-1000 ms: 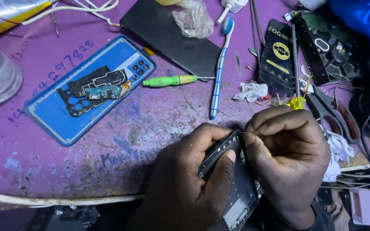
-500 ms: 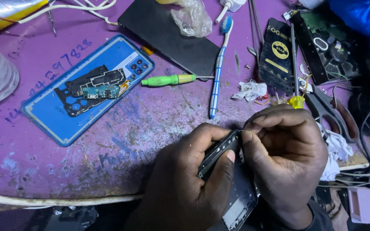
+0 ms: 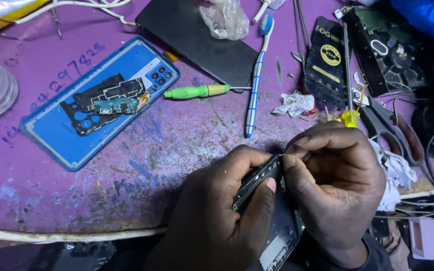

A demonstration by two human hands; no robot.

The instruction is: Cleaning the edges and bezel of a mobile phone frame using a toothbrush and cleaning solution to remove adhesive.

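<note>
Viewing the head camera, the only view: I see my left hand point(image 3: 222, 211) and my right hand point(image 3: 340, 185) meeting at the near right of the purple tabletop point(image 3: 177, 150), both closed on a dark phone frame point(image 3: 272, 211). The left fingers point(image 3: 264, 193) wrap its left edge, thumb across the top corner. The right fingers point(image 3: 307, 145) are pinched shut at that same far corner; whether they hold a fine tool there I cannot tell. The frame's long axis runs from far-left to near-right, tilted up on edge, its near end cut off by the picture's bottom border. The two hands are equally close to it, touching.

Well apart to the far left lies a blue back cover point(image 3: 56, 135) carrying loose black parts and a small green circuit board point(image 3: 114, 105). Beyond the hands: a green-handled screwdriver point(image 3: 197, 92), a blue-and-white toothbrush point(image 3: 254, 85), a black display panel point(image 3: 197, 40), crumpled tissue point(image 3: 293, 104), a yellow-handled screwdriver point(image 3: 348, 118) and scissors point(image 3: 393, 130) just right of it. The frame's inner face is mostly hidden by my palms.
</note>
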